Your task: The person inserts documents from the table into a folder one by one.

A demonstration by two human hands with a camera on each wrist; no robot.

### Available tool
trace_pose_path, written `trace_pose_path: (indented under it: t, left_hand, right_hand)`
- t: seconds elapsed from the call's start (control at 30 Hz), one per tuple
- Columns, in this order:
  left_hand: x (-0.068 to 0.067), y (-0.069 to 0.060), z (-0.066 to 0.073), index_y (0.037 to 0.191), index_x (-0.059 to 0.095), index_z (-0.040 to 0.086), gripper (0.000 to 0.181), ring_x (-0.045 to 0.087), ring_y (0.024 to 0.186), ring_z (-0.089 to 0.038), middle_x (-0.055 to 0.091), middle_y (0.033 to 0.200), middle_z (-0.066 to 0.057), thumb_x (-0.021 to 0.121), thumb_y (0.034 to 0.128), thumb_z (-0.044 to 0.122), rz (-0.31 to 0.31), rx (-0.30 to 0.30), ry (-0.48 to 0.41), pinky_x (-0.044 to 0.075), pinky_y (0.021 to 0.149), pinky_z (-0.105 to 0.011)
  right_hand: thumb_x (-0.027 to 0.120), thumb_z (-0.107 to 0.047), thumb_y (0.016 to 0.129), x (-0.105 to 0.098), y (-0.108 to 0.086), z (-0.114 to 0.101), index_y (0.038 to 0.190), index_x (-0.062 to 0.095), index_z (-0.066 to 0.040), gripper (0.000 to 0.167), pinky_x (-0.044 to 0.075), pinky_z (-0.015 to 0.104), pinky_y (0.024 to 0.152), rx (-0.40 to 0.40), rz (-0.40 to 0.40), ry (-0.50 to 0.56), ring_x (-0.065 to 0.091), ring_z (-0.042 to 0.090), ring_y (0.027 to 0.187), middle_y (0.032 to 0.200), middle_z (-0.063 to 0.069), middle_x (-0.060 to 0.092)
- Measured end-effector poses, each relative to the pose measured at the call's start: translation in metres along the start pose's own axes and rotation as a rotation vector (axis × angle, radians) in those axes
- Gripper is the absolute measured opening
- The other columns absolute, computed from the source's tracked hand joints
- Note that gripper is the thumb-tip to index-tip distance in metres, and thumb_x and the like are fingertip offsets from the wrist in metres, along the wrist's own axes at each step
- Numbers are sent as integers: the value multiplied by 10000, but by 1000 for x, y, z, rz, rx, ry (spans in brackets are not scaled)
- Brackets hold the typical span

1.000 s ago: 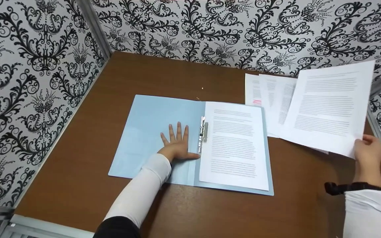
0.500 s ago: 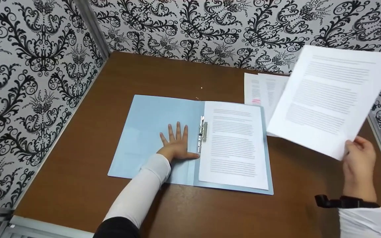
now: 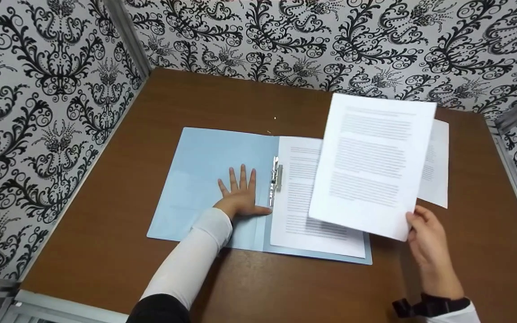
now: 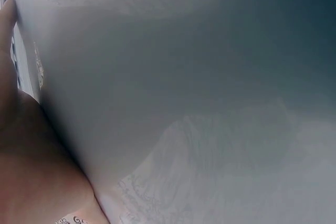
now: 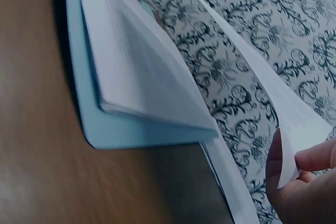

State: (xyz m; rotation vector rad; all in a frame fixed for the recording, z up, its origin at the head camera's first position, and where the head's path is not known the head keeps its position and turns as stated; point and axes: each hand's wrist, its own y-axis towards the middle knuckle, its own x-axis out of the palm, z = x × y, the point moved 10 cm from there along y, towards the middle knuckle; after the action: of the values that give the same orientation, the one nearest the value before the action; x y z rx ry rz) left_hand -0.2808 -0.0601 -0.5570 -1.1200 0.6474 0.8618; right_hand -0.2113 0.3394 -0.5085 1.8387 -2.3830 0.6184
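Observation:
An opened light blue folder (image 3: 213,152) lies on the table, with a metal clip (image 3: 276,179) along its fold and printed pages (image 3: 299,202) on its right side. My left hand (image 3: 239,202) rests flat on the folder's left cover, fingers spread, thumb tip beside the clip. With thumb and fingers my right hand (image 3: 429,242) pinches the lower right corner of a printed sheet (image 3: 370,166), raised over the right part of the folder. In the right wrist view the right hand (image 5: 310,182) grips the sheet's corner (image 5: 294,145), above the folder (image 5: 121,135).
Behind the raised sheet, more paper (image 3: 438,170) lies on the brown table (image 3: 106,202), mostly hidden. Patterned walls (image 3: 222,40) border the table at the back and left, and a metal frame edge (image 3: 514,179) runs along the right.
My right hand has carried the sheet leftward from the loose papers, so it now overlaps the folder's pages in the head view. The left hand has stayed in place.

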Motion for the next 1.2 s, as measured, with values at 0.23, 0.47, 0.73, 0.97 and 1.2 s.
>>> trace_pose_path:
  t: [0.23,0.47,0.73,0.97,1.2]
  left_hand:
    - [2,2,-2,1553,-122,163,1236,-315,1410,-412,-277,1583,-133,637,753,720,10,2,2,-152,1072,-690]
    - [1,0,-2,1551,-131,165,1231,-322,1407,-410,-288,1579,-130,627,759,724,11,6,3,-161,1069,-689]
    - [2,1,-3,1549,-137,163,1236,-332,1400,-414,-297,1574,-135,640,759,711,0,11,-11,-169,1066,-687]
    - [0,-1,-1,1551,-130,157,1231,-339,1396,-413,-297,1573,-136,639,762,707,-5,19,-25,-180,1061,-685]
    - [-1,-2,2,1552,-125,154,1232,-333,1400,-414,-293,1575,-135,634,759,714,1,22,-15,-180,1060,-688]
  right_hand:
    - [441,-5,992,17,-13,28,1081,465,-42,100,502,197,739,60,-5,-130,597,19,841,899,-86,611]
    - [429,-38,1002,27,-16,49,1204,392,38,219,481,172,732,112,-8,-266,560,-8,808,838,-133,589]
    - [414,-11,997,36,-20,57,1244,348,77,270,503,193,713,130,-38,-327,584,12,800,867,-113,598]
    - [411,-15,1000,45,-21,59,1300,320,112,339,498,185,723,117,-72,-397,571,16,827,909,-88,585]
    - [429,-5,991,50,-22,60,1285,347,116,328,494,183,709,101,-78,-422,566,28,814,915,-65,579]
